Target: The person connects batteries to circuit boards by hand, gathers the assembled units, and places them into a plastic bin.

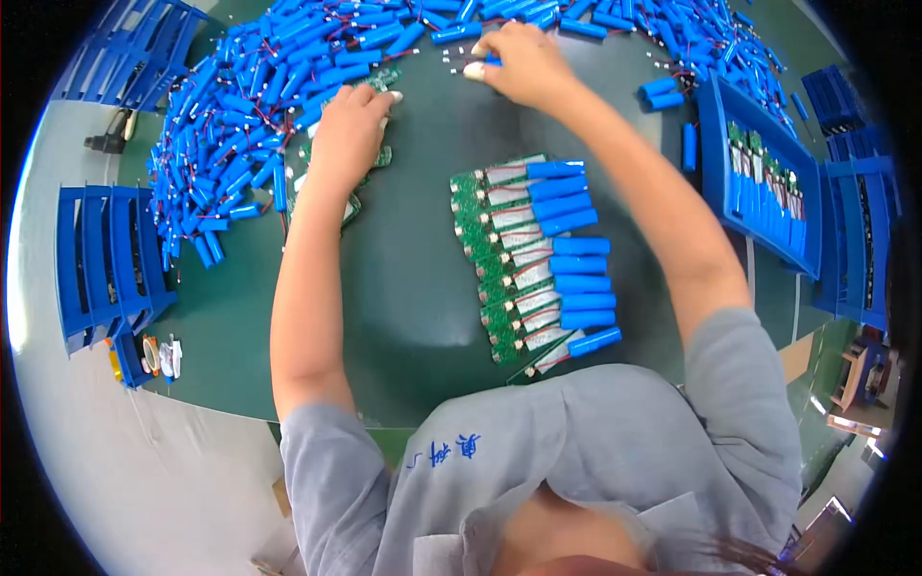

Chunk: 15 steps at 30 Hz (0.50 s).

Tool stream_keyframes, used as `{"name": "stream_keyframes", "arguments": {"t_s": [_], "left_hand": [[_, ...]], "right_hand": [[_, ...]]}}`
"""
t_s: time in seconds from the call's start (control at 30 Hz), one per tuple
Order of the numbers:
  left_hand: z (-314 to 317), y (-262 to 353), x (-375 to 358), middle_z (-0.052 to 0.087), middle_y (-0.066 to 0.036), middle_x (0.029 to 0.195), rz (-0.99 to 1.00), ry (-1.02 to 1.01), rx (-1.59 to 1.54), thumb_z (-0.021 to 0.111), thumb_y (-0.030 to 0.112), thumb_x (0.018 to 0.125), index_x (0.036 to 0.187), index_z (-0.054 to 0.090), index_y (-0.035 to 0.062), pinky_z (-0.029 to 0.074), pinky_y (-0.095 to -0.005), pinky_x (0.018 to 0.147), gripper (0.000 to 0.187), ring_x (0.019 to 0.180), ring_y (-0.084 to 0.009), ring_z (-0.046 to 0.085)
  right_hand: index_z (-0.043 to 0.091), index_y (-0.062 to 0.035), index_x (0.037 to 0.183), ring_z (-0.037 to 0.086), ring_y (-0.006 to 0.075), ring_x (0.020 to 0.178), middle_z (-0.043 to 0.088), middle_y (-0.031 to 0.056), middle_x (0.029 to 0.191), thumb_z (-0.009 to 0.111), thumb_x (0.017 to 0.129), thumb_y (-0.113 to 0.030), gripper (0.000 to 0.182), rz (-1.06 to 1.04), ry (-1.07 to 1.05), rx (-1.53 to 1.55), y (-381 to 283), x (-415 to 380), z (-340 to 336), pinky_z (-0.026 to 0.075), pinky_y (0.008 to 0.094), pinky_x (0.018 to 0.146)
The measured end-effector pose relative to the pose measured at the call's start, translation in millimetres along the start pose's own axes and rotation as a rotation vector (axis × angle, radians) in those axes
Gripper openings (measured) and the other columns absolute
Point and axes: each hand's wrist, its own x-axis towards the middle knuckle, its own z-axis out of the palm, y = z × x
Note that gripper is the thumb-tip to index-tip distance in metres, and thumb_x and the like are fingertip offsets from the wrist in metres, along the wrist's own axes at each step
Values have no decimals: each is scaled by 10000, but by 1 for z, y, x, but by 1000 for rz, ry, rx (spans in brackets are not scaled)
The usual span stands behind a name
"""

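My left hand (351, 134) is over a small group of green circuit boards (384, 156) at the edge of the battery pile. Its fingers are bent together; what they grip, if anything, is hidden. Further right, my right hand (526, 65) pinches a blue battery (493, 60), mostly covered by the fingers, with small white connectors beside it. White covers sit on some fingertips of both hands. Between my forearms lies a slanting row of circuit boards (495, 269), each joined by red wires to a blue battery (581, 266).
A large heap of blue wired batteries (279, 86) curves around the back and left of the green table (403, 317). At right stands a blue bin (715, 144) holding board-and-battery assemblies. Blue racks (106, 254) flank the table, with tape rolls (151, 353) at lower left.
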Motion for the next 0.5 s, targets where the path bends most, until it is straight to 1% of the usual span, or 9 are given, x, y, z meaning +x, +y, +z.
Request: {"name": "stream_keyframes", "arguments": {"t_s": [0.07, 0.13, 0.17, 0.2, 0.27, 0.3, 0.33, 0.4, 0.5], "left_hand": [[-12, 2, 1, 585, -103, 931, -44, 31, 1, 622, 29, 790, 1041, 658, 90, 476, -409, 794, 260, 922, -310, 561], [-31, 6, 3, 591, -113, 959, -115, 75, -11, 617, 15, 796, 1044, 654, 71, 475, -416, 806, 257, 935, -319, 570], [-43, 11, 6, 589, -118, 948, -102, 210, -39, 615, -13, 783, 1018, 666, 73, 474, -425, 788, 255, 885, -329, 575], [-55, 17, 8, 555, -100, 871, -87, 367, -83, 613, -2, 815, 999, 670, 72, 473, -372, 726, 206, 837, -279, 560], [-73, 39, 7, 586, -72, 896, -383, 491, -273, 639, -10, 824, 1033, 661, 57, 484, -318, 708, 220, 813, -183, 601], [-56, 33, 3, 571, -37, 897, -416, 576, -433, 650, 27, 865, 1068, 616, 20, 472, -265, 675, 206, 786, -99, 568], [-48, 49, 6, 556, -33, 919, -584, 575, -1001, 658, 50, 876, 1110, 552, 6, 475, -248, 680, 261, 780, -90, 542], [-20, 60, 1, 542, -39, 901, -685, 420, -923, 666, 45, 861, 1134, 508, 15, 486, -244, 683, 317, 756, -101, 539], [16, 86, -2, 523, -22, 872, -703, 313, -1181, 670, 40, 849, 1105, 528, 23, 475, -237, 650, 293, 742, -91, 525]], "right_hand": [[708, -127, 934, 588, 311, 941, 650, 102, 901, 712, 788, -373, 286, -18, 152, -116, 2, 0, 27, 463, 444, 825], [709, -118, 945, 603, 273, 945, 661, 94, 926, 716, 797, -350, 275, 30, 126, -16, 7, 6, 34, 472, 412, 827], [709, -113, 950, 611, 254, 947, 666, 90, 938, 718, 802, -338, 270, 56, 110, 35, 11, 8, 37, 477, 396, 828], [708, -103, 955, 615, 231, 942, 672, 79, 955, 719, 808, -325, 266, 104, 90, 242, 15, 10, 32, 477, 374, 828], [706, -84, 965, 623, 186, 933, 685, 58, 989, 719, 821, -298, 259, 200, 53, 659, 30, 11, 13, 477, 328, 830], [695, -46, 985, 622, 132, 912, 697, 47, 994, 712, 836, -259, 261, 235, 140, 609, 48, 11, 18, 471, 281, 826], [694, -48, 981, 624, 125, 912, 700, 49, 959, 705, 842, -242, 239, 198, 185, 922, 57, 10, 16, 478, 287, 822], [700, -68, 970, 621, 169, 909, 695, 40, 968, 699, 843, -232, 207, 211, 269, 1011, 59, 2, -4, 483, 314, 827], [712, -111, 937, 587, 219, 937, 681, 20, 950, 706, 827, -243, 172, -13, 303, 266, 39, -19, -56, 452, 347, 872]]}}
